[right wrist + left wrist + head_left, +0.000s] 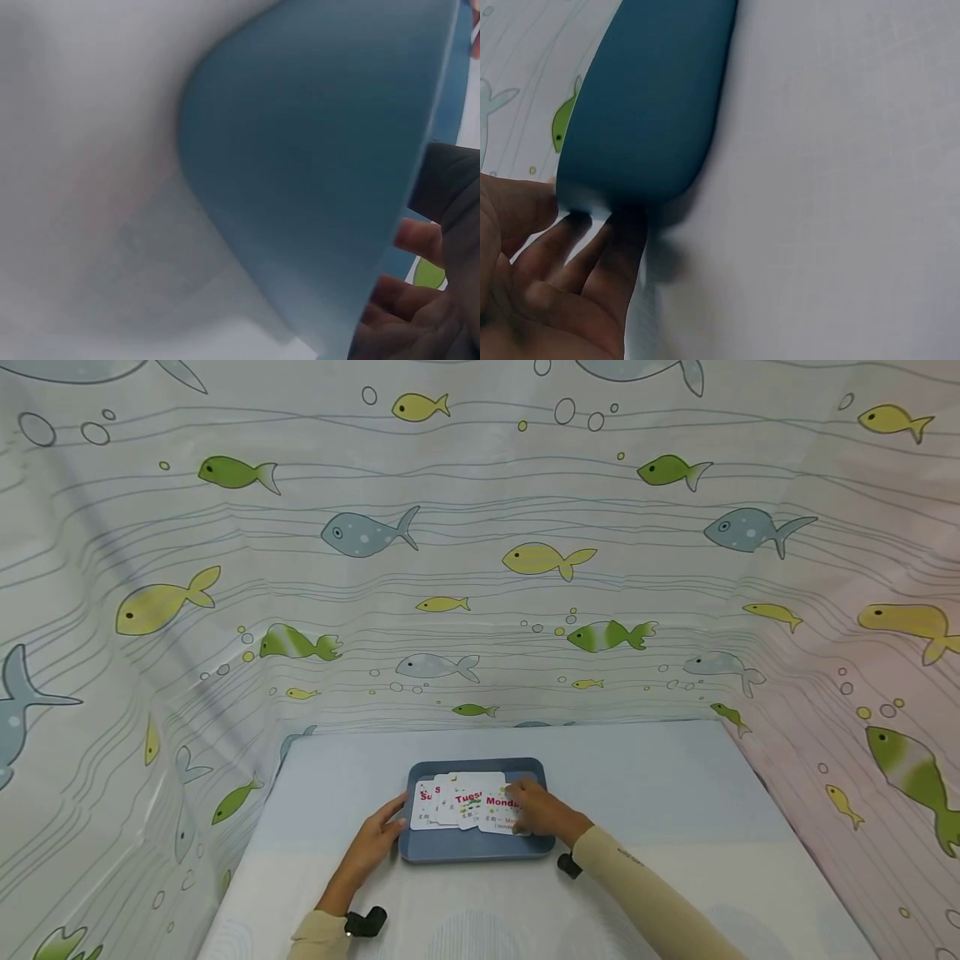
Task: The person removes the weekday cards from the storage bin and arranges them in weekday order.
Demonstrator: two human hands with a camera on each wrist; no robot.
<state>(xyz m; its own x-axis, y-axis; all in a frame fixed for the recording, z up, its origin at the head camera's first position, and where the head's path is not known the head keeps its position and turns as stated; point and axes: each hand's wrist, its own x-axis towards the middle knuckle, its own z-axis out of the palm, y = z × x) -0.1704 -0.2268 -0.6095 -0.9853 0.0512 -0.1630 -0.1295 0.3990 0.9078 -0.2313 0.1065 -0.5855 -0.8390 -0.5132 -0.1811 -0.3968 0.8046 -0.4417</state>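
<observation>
A blue-grey tray [442, 853] stands on the table, holding several overlapping white word cards with red lettering. Rightmost and on top lies the "Monday" card [492, 817], partly covering the "Tuesday" card [463, 798]. My left hand [372, 843] grips the tray's left end, thumb at the rim and fingers against the outer wall [649, 112]. Reaching over the tray's right side, my right hand [542, 808] holds the right part of the "Monday" card between thumb and fingers. From the right wrist, the tray wall [300, 165] hides the cards, and curled fingers [409, 300] show beyond it.
A pale cloth covers the table [330, 793]. Behind and at both sides hangs a fish-print curtain [480, 510]. Black wrist cameras sit on the left wrist [366, 922] and the right wrist [569, 865], low beside the tray.
</observation>
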